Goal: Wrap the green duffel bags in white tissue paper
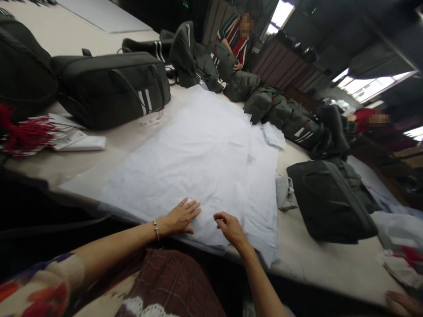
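A wide stack of thin, translucent white plastic sheets (198, 149), perhaps bags, lies across the table in front of me. My left hand (182, 216) rests flat on the near part of the stack, its fingers spread. Just to its right, my right hand (230, 226) is bent over the same stack, fingers curled in toward the thumb. Whatever those fingertips may pinch is too small to make out. More overlapping sheets (261, 202) fan out along the right side of the stack.
A dark green bag with white stripes (112, 88) stands left, near red-corded tags (29, 132). Another dark bag (330, 198) lies right, beside a grey-white object (286, 193). More bags (274, 103) line the back, where a person in a striped top (243, 44) handles one. Another person's hand (403, 304) shows lower right.
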`<state>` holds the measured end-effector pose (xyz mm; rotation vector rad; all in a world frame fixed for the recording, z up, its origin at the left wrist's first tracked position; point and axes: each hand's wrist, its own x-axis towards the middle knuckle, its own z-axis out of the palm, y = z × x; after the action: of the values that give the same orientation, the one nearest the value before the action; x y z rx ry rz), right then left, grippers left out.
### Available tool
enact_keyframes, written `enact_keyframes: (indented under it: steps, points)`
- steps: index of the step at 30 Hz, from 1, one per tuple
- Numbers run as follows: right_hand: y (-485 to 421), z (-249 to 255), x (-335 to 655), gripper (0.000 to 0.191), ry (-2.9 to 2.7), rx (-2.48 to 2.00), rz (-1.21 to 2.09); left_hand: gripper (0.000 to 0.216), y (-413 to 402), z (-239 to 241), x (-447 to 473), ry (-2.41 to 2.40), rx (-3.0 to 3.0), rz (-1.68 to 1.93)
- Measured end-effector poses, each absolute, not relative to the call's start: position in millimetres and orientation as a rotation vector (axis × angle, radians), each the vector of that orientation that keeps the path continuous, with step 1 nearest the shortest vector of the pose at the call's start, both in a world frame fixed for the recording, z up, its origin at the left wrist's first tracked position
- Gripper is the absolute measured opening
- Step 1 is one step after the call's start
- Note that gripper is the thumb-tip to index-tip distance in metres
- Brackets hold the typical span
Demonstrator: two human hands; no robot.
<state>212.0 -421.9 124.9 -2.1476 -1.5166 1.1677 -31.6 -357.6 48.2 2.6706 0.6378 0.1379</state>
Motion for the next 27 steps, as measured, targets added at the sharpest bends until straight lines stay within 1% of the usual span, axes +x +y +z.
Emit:
enact_keyframes:
  steps: [3,5,6,9,10,14,15,18,21,23,27]
  points:
    - [-440,108,195,0.014,-1.367,-2.176,1.414,0.071,-356,45,-35,0.642,2.661,0.14]
    - [-445,96,180,0.006,-1.325,-2.233,1.437,0.064,-357,44,-35,0.659,2.67,0.142]
    - [-446,90,173,0.005,-1.332,-2.254,1.404,0.062,-357,44,-34,0.664,2.675,0.136]
    - [-442,80,155,0.019,-1.357,-2.308,1.252,0.061,-358,41,-34,0.647,2.689,0.123]
    - [-440,80,153,0.024,-1.322,-2.303,1.262,0.06,-357,41,-34,0.637,2.691,0.119]
    - [-433,95,168,0.033,-0.948,-2.138,1.634,0.055,-354,44,-36,0.63,2.693,0.097]
    - [-432,101,176,0.034,-0.87,-2.101,1.677,0.052,-353,47,-37,0.643,2.696,0.102]
    - [-432,110,197,0.038,-0.752,-2.058,1.616,0.043,-355,61,-35,0.606,2.727,0.211]
    - [-438,105,203,0.034,-0.605,-2.009,1.564,0.041,-366,71,-29,0.242,2.769,0.312]
    - [-442,96,201,0.031,-0.568,-2.025,1.522,0.035,-374,71,-26,0.04,2.778,0.279]
    - [-445,83,202,0.029,-0.618,-2.093,1.473,0.007,-377,70,-30,0.084,2.775,0.197]
